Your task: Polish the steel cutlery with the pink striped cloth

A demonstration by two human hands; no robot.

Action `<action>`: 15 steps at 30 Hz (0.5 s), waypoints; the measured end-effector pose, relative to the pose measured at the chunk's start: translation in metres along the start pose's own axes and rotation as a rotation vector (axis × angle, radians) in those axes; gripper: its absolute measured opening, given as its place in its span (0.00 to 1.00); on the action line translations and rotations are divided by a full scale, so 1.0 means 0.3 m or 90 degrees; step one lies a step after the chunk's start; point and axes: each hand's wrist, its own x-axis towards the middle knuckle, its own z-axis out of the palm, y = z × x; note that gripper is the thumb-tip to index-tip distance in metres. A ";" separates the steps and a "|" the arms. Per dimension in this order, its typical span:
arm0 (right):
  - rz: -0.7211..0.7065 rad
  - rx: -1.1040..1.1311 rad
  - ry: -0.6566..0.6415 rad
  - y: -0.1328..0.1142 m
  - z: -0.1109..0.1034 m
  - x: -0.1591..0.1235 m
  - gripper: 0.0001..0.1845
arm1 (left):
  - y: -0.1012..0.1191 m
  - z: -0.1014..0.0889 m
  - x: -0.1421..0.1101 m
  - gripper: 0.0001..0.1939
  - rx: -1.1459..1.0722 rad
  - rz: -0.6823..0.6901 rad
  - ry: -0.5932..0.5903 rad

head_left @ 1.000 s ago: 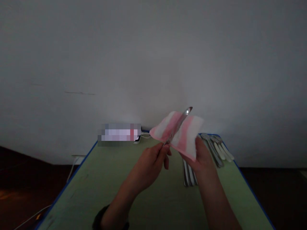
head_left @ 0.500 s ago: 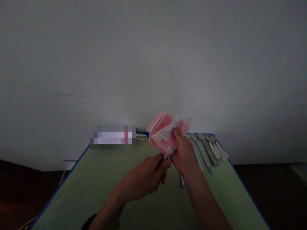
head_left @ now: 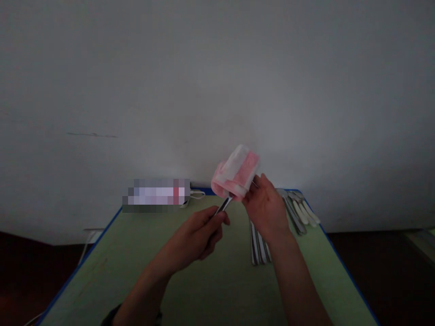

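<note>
My left hand (head_left: 200, 235) is closed around the metal handle of a piece of cutlery (head_left: 224, 205), which points up and to the right. A folded pink and white cloth (head_left: 236, 172) covers the cutlery's far end, so its kind is hidden. My right hand (head_left: 267, 208) is at the cloth's right side, fingers curled against it and partly hidden behind it. Below that hand, several metal cutlery handles (head_left: 258, 246) lie side by side on the table, their upper parts covered by the hand.
More cutlery lies at the table's back right, including metal spoons (head_left: 295, 213) and pieces with white handles (head_left: 307, 213). A blurred-out object (head_left: 156, 195) with a white cable (head_left: 197, 194) stands at the back left. The green table (head_left: 136, 271) has blue edges and meets a grey wall (head_left: 217, 90).
The cloth has been turned and folded around the cutlery, and both have lifted slightly. My left hand has moved left and down the handle, showing more metal. My right thumb has come off the cloth's front.
</note>
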 end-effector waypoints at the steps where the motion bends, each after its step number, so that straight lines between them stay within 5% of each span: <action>1: 0.000 -0.014 0.004 0.007 -0.004 -0.001 0.12 | -0.002 -0.001 0.002 0.14 -0.011 0.004 0.008; 10: 0.032 -0.001 0.020 0.054 -0.018 0.012 0.06 | 0.014 0.011 -0.004 0.15 0.017 0.008 -0.005; 15: 0.141 0.019 -0.023 0.068 -0.011 -0.001 0.05 | 0.003 0.032 0.001 0.16 0.073 -0.001 -0.026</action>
